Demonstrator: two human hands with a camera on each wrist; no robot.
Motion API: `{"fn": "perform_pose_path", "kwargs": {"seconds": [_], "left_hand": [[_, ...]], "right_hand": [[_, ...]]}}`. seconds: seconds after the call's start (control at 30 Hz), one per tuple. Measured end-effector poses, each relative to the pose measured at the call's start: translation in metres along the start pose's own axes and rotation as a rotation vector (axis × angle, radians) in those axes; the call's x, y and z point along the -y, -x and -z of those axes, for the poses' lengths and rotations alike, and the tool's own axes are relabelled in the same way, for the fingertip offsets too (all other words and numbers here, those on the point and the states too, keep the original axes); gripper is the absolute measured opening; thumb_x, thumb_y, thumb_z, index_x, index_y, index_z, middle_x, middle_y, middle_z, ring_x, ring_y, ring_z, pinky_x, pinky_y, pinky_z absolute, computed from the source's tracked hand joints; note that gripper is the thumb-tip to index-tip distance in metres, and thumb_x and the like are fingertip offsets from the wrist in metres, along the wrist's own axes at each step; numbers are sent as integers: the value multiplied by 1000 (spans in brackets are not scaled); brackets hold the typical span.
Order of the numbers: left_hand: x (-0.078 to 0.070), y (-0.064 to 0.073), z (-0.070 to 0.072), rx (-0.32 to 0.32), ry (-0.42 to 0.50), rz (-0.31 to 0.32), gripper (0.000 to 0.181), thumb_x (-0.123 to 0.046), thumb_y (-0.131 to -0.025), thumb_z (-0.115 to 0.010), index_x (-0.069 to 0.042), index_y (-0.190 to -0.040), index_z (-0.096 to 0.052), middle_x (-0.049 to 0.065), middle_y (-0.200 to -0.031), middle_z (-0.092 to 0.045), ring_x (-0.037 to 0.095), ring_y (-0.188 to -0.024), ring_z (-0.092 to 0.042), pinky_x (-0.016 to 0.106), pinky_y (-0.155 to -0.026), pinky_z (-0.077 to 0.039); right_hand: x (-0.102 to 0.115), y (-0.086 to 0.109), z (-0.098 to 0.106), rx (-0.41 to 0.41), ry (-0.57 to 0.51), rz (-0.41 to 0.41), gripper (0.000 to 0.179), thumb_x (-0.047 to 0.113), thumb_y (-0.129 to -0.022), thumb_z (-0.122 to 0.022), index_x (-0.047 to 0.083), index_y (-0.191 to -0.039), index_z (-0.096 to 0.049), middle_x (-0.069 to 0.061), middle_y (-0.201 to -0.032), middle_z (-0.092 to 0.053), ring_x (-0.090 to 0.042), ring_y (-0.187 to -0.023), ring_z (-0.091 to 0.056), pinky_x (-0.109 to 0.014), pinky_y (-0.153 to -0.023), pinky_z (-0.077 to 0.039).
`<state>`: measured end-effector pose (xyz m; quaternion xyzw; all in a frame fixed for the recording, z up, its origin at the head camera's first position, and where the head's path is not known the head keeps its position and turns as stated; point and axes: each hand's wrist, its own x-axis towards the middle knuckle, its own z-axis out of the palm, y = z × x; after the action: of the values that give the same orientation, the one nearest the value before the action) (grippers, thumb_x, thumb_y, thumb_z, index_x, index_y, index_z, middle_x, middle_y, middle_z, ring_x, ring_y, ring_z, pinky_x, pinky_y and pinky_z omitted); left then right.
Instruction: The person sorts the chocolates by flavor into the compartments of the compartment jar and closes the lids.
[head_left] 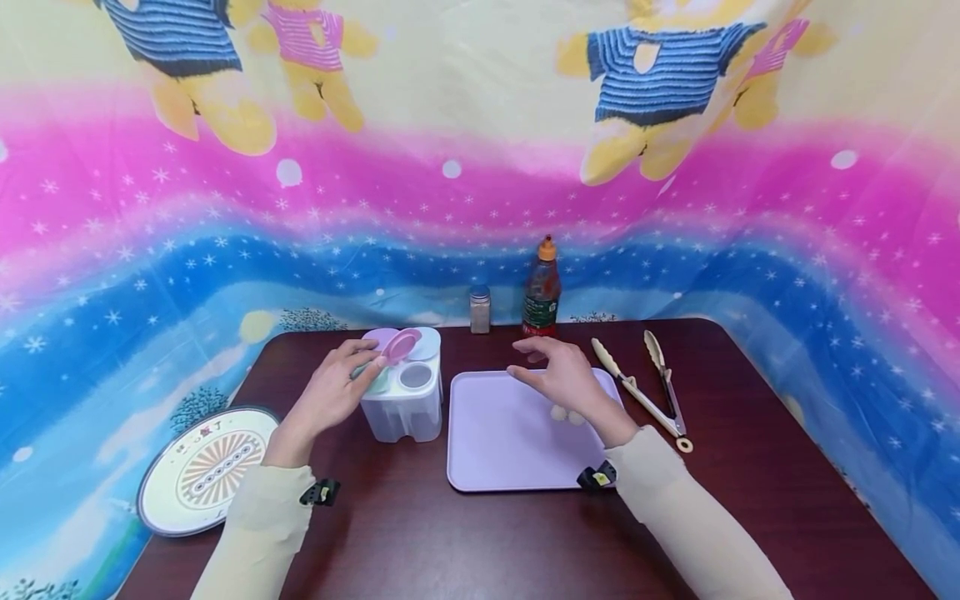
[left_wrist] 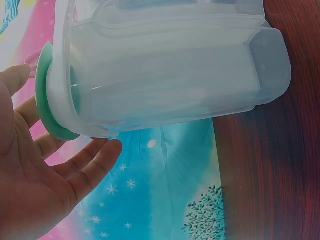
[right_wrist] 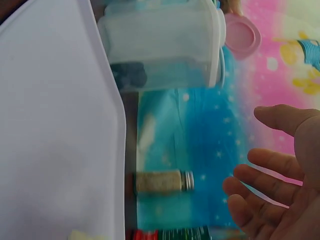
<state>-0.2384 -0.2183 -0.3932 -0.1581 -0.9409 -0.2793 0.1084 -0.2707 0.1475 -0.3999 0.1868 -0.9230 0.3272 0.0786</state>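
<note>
My left hand (head_left: 333,385) pinches a round pink lid (head_left: 401,345) between thumb and fingers, tilted above a white multi-compartment container (head_left: 405,414). One round opening (head_left: 415,376) at the container's front right is uncovered. A green lid (left_wrist: 44,95) sits on the compartment beneath my left fingers; purple (head_left: 380,337) and pale blue (head_left: 426,342) lids cover the back ones. Over the lilac tray (head_left: 495,442) hovers my right hand (head_left: 564,379), fingers loosely spread and holding nothing. Small whitish round pieces (head_left: 567,415) lie on the tray, partly hidden by that hand.
Behind the tray stand a seasoning jar (head_left: 480,310) and a sauce bottle (head_left: 542,292) with an orange cap. Tongs (head_left: 656,400) lie spread to the tray's right. A patterned oval plate (head_left: 168,492) is at the table's left edge. A printed cloth (head_left: 450,200) hangs around the table.
</note>
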Motion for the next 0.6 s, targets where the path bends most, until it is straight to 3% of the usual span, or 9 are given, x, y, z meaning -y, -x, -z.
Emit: {"fn": "perform_pose_path", "kwargs": {"seconds": [0.6], "left_hand": [[0, 1, 1, 1, 3, 2, 53, -42, -105, -44, -1, -134, -63, 16, -147, -51, 39, -140, -40, 60, -114, -33]], "right_hand": [[-70, 30, 47, -109, 120, -171, 58, 51, -88, -71, 13, -131, -65, -12, -124, -71, -32, -107, -70, -55, -88, -52]]}}
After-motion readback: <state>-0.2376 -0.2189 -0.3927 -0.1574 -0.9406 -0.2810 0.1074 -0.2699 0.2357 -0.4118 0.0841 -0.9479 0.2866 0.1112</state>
